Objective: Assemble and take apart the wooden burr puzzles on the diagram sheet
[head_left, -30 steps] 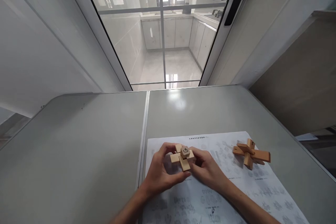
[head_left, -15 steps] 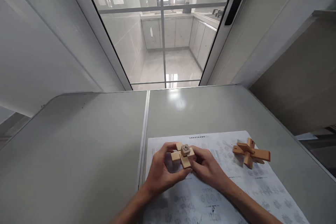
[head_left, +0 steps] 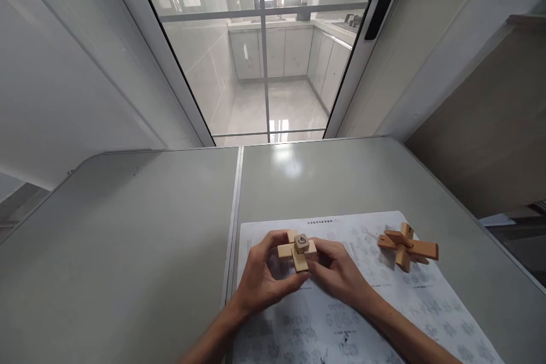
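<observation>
Sheet [head_left: 333, 327] on table [head_left: 128, 250], door [head_left: 264, 14] beyond; block puzzle [head_left: 300, 245] between left hand [head_left: 261, 278] and right hand [head_left: 336, 274]; second puzzle [head_left: 406, 247] rightward (sheet's far corner).

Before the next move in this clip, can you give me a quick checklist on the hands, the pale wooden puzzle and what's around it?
1. Left hand on the pale wooden puzzle: ok, fingers and thumb around its left side.
2. Right hand on it: ok, at its right side.
3. Marked block end in view: ok, dark mark facing up.
4. Puzzle's underside: cannot tell, hidden.
5. Brown wooden puzzle out of the way: ok, apart from both hands.
6. Printed sheet fully uncovered: not ok, hands and forearms cover parts.
</observation>
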Demonstrator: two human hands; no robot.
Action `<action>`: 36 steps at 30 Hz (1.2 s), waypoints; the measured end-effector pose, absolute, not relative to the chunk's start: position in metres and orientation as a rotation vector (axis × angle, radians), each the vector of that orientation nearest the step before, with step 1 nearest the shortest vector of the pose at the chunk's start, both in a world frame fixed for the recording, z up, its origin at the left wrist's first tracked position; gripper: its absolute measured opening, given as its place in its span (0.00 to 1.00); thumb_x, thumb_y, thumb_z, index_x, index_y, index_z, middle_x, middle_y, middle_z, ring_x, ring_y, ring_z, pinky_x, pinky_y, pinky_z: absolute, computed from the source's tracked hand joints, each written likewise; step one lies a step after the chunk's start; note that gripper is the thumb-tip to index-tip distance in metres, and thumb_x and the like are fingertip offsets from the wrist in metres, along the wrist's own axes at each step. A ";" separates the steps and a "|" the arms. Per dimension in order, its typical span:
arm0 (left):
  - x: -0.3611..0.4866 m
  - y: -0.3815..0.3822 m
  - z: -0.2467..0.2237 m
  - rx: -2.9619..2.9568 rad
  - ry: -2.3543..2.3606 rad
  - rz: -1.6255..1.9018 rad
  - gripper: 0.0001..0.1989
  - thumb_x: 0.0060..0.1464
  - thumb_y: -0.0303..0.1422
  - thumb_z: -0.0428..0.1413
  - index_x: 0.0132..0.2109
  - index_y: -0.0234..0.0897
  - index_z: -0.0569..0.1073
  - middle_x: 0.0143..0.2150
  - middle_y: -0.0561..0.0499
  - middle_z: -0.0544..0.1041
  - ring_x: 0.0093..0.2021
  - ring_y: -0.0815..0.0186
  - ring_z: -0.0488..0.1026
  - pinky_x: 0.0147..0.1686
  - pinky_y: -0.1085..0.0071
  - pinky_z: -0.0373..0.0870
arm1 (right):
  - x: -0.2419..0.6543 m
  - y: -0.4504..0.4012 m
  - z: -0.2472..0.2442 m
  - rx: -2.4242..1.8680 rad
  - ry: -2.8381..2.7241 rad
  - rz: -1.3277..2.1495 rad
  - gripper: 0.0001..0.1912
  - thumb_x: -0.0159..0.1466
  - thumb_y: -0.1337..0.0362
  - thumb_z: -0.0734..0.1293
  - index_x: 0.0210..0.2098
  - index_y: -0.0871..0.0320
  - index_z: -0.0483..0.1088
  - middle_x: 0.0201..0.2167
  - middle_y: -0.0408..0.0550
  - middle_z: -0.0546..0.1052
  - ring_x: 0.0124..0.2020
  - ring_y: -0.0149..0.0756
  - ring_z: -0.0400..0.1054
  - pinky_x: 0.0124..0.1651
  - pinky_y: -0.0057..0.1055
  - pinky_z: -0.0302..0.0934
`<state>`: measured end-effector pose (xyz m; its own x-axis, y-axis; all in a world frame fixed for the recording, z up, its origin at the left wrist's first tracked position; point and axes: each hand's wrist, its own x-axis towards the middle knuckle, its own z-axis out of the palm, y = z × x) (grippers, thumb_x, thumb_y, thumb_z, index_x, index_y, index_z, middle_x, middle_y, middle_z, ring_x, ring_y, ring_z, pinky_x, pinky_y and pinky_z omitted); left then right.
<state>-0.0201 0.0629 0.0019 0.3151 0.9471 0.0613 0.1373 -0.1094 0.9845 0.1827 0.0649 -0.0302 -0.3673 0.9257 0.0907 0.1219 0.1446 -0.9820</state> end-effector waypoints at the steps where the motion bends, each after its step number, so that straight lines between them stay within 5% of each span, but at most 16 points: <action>1: -0.020 0.063 0.002 1.515 1.043 0.958 0.23 0.52 0.37 0.70 0.53 0.39 0.75 0.47 0.46 0.83 0.46 0.56 0.81 0.48 0.63 0.77 | 0.183 0.065 -0.031 -1.036 -1.650 1.290 0.17 0.73 0.52 0.67 0.36 0.58 0.75 0.27 0.42 0.68 0.26 0.32 0.56 0.30 0.30 0.52; 11: -0.018 0.061 0.004 1.500 1.029 0.992 0.22 0.54 0.36 0.69 0.53 0.39 0.74 0.46 0.47 0.82 0.45 0.58 0.81 0.48 0.63 0.78 | 0.183 0.063 -0.037 -1.059 -1.667 1.206 0.14 0.73 0.57 0.68 0.32 0.58 0.72 0.24 0.39 0.63 0.25 0.31 0.54 0.29 0.30 0.50; 36: -0.022 0.064 0.005 1.578 1.030 0.923 0.21 0.52 0.34 0.68 0.52 0.38 0.75 0.45 0.49 0.83 0.43 0.61 0.79 0.44 0.68 0.75 | 0.183 0.062 -0.044 -1.056 -1.591 1.330 0.14 0.71 0.54 0.70 0.37 0.58 0.76 0.25 0.41 0.67 0.27 0.33 0.58 0.31 0.30 0.55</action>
<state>-0.0221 0.0643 0.0046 0.3464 0.9352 0.0733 0.1750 -0.1411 0.9744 0.1831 0.0620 -0.0436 -0.3388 0.9389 0.0600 0.1075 0.1020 -0.9890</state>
